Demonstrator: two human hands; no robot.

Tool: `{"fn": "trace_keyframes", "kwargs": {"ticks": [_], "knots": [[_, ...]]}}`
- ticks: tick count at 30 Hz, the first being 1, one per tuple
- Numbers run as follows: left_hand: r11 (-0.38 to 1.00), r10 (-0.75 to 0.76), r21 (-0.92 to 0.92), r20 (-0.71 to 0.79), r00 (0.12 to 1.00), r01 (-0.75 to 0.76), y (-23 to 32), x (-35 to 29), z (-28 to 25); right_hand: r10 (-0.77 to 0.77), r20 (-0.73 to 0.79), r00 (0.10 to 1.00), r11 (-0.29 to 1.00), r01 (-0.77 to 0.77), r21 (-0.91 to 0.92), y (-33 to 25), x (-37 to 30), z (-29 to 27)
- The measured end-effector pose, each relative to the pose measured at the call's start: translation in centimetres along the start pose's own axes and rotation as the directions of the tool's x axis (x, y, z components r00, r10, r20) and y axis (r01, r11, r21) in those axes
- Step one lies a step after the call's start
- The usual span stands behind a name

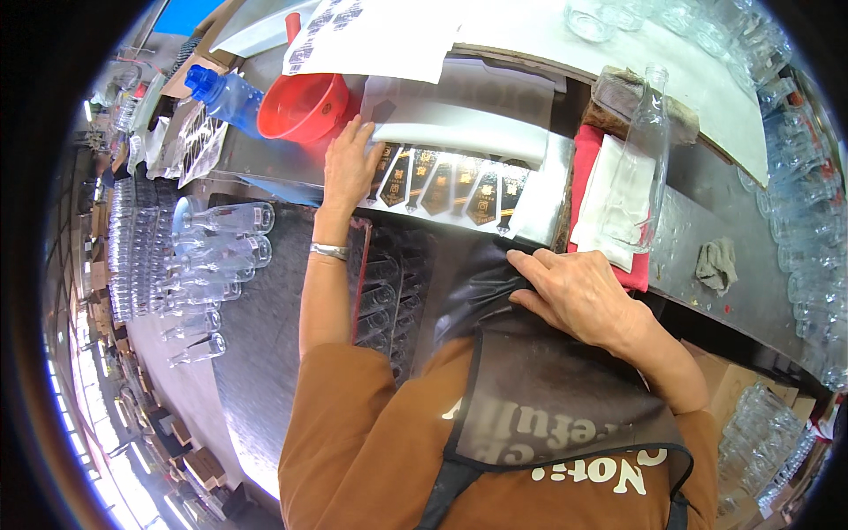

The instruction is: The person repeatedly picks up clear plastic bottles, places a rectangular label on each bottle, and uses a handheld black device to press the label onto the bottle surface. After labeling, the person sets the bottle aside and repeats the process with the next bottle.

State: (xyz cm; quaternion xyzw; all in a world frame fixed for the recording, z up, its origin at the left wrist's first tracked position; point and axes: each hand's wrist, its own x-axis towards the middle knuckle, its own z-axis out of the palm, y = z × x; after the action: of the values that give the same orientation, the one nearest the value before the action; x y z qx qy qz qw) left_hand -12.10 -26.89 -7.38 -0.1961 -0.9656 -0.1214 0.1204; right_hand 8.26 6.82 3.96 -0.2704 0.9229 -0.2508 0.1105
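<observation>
My left hand [351, 168] reaches forward with its fingers stretched out, at the left end of a sheet of black-and-gold decals [446, 185]. The sheet lies in a shallow metal tray [549, 190], with a curled pale sheet [459, 137] across its far part. A silver bracelet circles my left wrist. Close to the tray's near edge, my right hand [570, 291] has a fold of the dark see-through apron [481, 287] between thumb and forefinger. To its right, a clear glass bottle [643, 168] lies on folded white cloth [609, 208] over red cloth [587, 146].
A red plastic bowl [305, 106] and a blue bottle [231, 99] stand at the far left. Clear bottles [225, 238] are grouped on the left, others [808, 230] along the right. A brown sponge block [618, 97] and grey rag [716, 267] lie on the right. Below the tray, bottles [375, 296] fill a crate.
</observation>
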Motion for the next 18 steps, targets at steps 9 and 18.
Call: {"fn": "trace_keyframes", "kwargs": {"ticks": [9,18], "knots": [[0.981,-0.039,-0.193,-0.101,0.994,0.019,0.5,0.7,-0.4,0.005,-0.005,1.0,1.0,-0.005,0.026,-0.1,0.3,0.3],[0.934,-0.049,-0.357,-0.163,0.985,-0.012,-1.4,0.6,-0.6,0.015,0.011,1.0,0.999,-0.015,0.028,0.0,0.2,0.3]]}}
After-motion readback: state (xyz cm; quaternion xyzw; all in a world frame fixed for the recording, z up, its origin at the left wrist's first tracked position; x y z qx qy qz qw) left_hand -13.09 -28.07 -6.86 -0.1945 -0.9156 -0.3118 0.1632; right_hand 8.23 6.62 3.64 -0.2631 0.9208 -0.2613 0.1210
